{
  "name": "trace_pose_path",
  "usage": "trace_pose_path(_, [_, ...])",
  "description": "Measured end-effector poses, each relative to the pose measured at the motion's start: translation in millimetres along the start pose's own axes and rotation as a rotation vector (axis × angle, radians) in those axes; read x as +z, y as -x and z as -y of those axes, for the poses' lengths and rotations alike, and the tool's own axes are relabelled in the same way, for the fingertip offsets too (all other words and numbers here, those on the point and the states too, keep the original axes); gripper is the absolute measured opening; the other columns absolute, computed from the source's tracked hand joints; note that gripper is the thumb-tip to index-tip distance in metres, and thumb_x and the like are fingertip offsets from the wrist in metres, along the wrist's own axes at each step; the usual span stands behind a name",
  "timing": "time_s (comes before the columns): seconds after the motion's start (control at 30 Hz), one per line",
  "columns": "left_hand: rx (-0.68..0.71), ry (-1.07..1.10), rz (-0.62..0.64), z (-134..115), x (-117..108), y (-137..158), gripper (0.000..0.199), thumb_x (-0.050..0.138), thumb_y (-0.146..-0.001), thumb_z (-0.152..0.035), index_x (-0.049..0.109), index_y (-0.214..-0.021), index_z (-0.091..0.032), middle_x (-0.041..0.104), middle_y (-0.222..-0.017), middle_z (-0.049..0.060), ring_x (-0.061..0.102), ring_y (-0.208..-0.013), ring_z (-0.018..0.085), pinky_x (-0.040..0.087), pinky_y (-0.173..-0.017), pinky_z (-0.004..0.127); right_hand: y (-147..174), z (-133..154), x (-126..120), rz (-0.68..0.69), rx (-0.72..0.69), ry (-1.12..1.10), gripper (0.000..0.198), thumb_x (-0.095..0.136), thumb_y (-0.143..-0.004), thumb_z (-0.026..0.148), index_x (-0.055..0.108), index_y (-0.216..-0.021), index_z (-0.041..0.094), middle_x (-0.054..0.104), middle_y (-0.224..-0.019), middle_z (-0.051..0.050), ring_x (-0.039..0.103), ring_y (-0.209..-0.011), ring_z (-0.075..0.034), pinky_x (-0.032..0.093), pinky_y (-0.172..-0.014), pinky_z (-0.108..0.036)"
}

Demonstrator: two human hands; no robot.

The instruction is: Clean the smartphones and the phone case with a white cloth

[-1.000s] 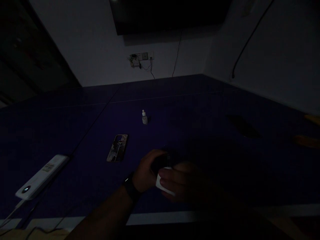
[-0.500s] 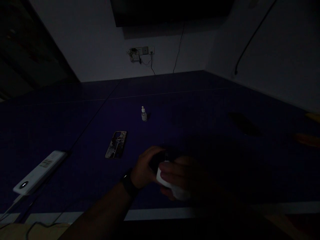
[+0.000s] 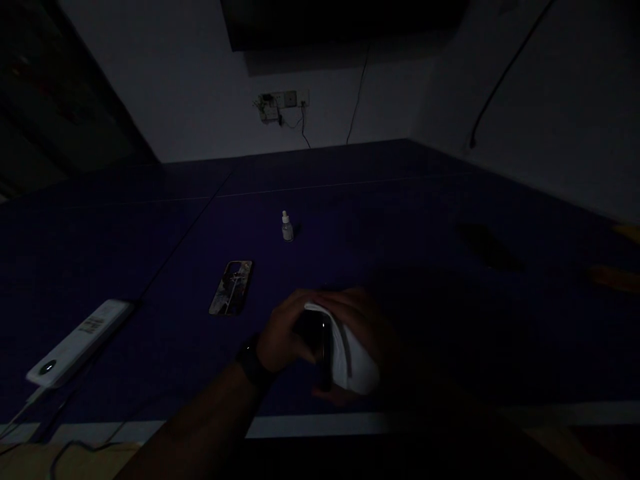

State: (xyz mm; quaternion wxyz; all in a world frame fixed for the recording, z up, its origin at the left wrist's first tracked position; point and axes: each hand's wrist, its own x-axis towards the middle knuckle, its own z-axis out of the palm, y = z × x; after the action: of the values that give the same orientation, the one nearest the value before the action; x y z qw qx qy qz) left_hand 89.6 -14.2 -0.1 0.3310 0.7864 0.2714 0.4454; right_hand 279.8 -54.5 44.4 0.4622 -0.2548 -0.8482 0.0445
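My left hand, with a dark watch on its wrist, is closed around a dark phone tilted on its edge. Its side catches a little light. My right hand grips a folded white cloth and presses it against the phone's right side and top edge. Deep shadow hides much of the right hand and forearm. Left of the hands, a phone case with a dark printed picture lies flat. Farther back a small dropper bottle with a white top stands upright.
A white power bank with a cable plugged in lies at the left on the dark blue table. A flat dark object lies at the right. Wall sockets with cords are behind, under a black screen.
The right hand has moved the cloth up and over the phone's top edge, and the cloth has spread out. The phone has turned, so its side now shows. Items on the table stay put.
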Motion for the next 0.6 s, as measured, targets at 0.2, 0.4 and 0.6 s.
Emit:
trace_pose_path(0.2, [0.197,-0.103,0.033,-4,-8,-2,0.075,0.075,-0.072,-0.069,0.061,-0.129,-0.021,0.069,-0.125,0.015,0.061,-0.123,0.034,0.044,-0.109,0.054,9,1,5,0.062,0.113,-0.127,0.105,0.081,-0.060,0.059,0.038,-0.146,0.017,0.058,-0.138,-0.019,0.056,-0.126,-0.035,0.045,-0.102,-0.049])
trace_pose_path(0.4, [0.238,-0.131,0.056,-11,-8,-9,0.054,0.066,-0.091,-0.058,0.056,-0.131,-0.023,0.067,-0.122,0.014,0.060,-0.121,0.030,0.050,-0.101,0.049,19,3,-3,0.085,-0.009,-0.035,0.082,0.073,-0.079,0.057,0.039,-0.142,0.016,0.067,-0.126,-0.015,0.065,-0.115,-0.027,0.049,-0.093,-0.039])
trace_pose_path(0.6, [0.333,-0.218,0.033,-10,-13,-9,0.047,0.062,-0.096,-0.053,0.056,-0.132,-0.025,0.067,-0.128,0.012,0.059,-0.124,0.029,0.048,-0.104,0.048,40,12,-8,0.192,0.009,0.106,0.046,0.066,-0.092,0.037,0.051,-0.135,0.044,0.071,-0.123,0.005,0.069,-0.107,-0.020,0.052,-0.085,-0.037])
